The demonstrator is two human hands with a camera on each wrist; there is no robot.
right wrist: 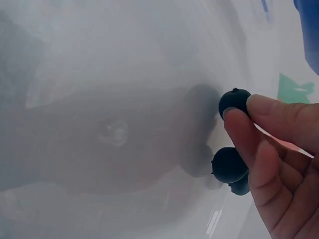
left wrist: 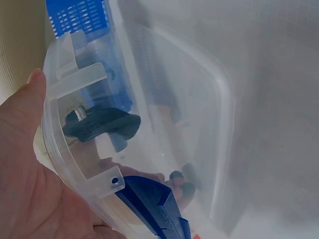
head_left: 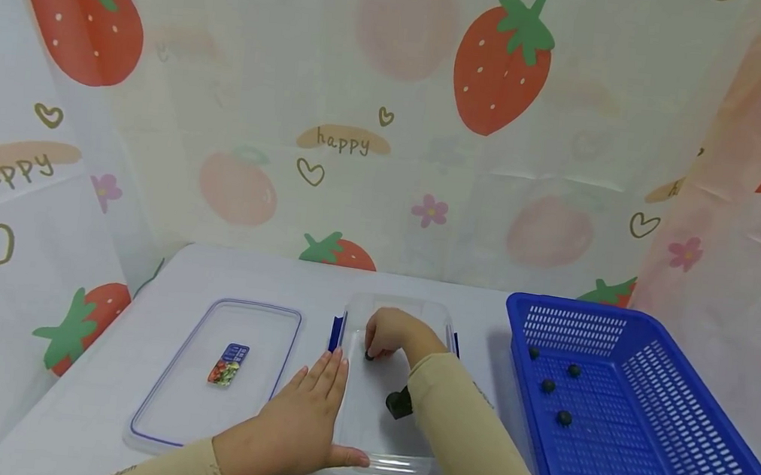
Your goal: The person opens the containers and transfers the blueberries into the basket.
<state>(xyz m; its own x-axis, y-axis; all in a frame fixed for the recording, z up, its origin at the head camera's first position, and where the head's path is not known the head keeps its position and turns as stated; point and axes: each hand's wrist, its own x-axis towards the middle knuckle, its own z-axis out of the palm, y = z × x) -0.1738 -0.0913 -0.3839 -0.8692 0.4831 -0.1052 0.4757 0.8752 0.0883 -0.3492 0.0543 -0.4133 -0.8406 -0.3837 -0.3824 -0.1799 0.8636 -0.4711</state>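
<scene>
My right hand (head_left: 391, 334) reaches into a clear plastic box (head_left: 401, 466), its fingertips low over the box floor. Between thumb and index finger it pinches a dark blueberry (right wrist: 235, 103). Two more blueberries (right wrist: 229, 165) show beside its other fingers; I cannot tell whether those are held or lie in the box. My left hand (head_left: 302, 415) rests against the box's near left corner, fingers straight along the side and thumb on the front rim. A blue latch (left wrist: 154, 204) hangs by it in the left wrist view.
A blue perforated basket (head_left: 607, 446) stands to the right of the box, with several blueberries (head_left: 565, 418) on its floor. On the left lies a clear lid (head_left: 169, 400) with a purple-blue rim and a label (head_left: 229, 364). A strawberry-print curtain (head_left: 428, 159) closes off the back.
</scene>
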